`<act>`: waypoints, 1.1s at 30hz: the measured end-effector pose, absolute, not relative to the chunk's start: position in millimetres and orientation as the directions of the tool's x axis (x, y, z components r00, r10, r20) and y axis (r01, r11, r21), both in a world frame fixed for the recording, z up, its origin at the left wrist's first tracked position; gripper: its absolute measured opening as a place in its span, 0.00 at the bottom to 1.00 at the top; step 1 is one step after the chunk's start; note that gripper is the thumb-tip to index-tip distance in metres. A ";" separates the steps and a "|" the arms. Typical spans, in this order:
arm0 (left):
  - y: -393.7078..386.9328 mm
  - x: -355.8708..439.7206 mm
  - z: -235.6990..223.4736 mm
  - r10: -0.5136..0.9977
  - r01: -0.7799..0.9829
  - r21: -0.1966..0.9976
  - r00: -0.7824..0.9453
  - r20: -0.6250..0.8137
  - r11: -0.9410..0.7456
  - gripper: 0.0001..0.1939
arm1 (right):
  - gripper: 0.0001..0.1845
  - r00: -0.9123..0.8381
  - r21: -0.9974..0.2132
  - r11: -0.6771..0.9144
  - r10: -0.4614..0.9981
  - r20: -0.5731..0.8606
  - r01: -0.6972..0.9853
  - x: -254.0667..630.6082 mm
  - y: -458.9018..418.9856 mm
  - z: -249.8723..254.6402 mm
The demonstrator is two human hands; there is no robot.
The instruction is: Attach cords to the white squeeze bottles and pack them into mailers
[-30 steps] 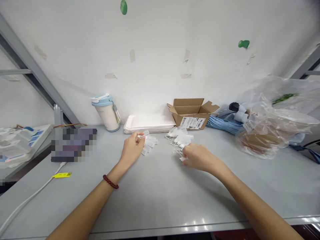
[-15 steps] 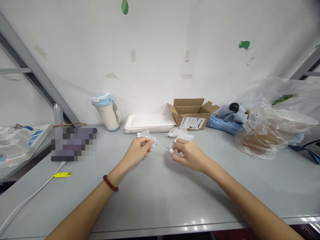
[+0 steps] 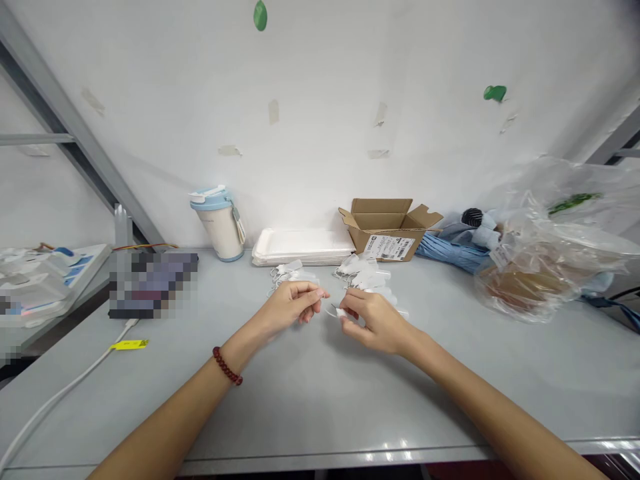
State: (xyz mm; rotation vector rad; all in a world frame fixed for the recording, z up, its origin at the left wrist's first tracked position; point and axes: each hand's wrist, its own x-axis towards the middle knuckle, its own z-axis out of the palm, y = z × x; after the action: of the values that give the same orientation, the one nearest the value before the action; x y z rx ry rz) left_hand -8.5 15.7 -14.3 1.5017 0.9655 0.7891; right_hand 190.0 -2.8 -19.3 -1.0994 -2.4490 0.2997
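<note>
My right hand [image 3: 375, 320] pinches a small white plastic piece [image 3: 341, 313] between thumb and fingers. A thin, pale curved strand juts from that piece toward the left. Just across from it is my left hand [image 3: 295, 305], thumb and forefinger pressed together; whatever lies between them is too small to make out. Behind my right hand lies a pile of similar white pieces [image 3: 361, 272] with clear tube-like parts and thin loops. A smaller group of such pieces [image 3: 293, 272] rests behind my left hand, partly covered by it.
At the back stand an open cardboard box [image 3: 385, 235], a stack of white trays [image 3: 303, 247] and a cream tumbler [image 3: 219, 227] with a blue lid. On the left lies a blurred-out dark device [image 3: 153, 285] with a white cable [image 3: 75, 383]. A clear plastic bag [image 3: 525, 280] and blue cloth [image 3: 450, 250] occupy the right.
My left hand has moved right, closer to my right hand. More of both groups of white pieces shows. The whole view has shifted slightly.
</note>
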 end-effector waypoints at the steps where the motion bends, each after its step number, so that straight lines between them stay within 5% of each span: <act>1: 15.9 -8.8 -15.0 0.893 0.154 0.987 0.449 -0.026 -0.048 0.16 | 0.05 -0.588 -0.368 0.659 0.752 0.298 0.656 189.5 -3.1 -19.7; 33: 15.7 -8.2 -21.6 0.855 0.265 0.959 0.516 -0.055 -0.098 0.14 | 0.09 -0.576 -0.246 0.604 0.797 0.182 0.758 184.6 -8.2 -18.3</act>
State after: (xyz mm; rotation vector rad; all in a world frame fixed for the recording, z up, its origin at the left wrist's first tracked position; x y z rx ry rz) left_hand -8.2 15.7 -21.6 1.6389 0.9706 0.6576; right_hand 184.6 -8.2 -18.3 -1.2701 -2.5601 0.2046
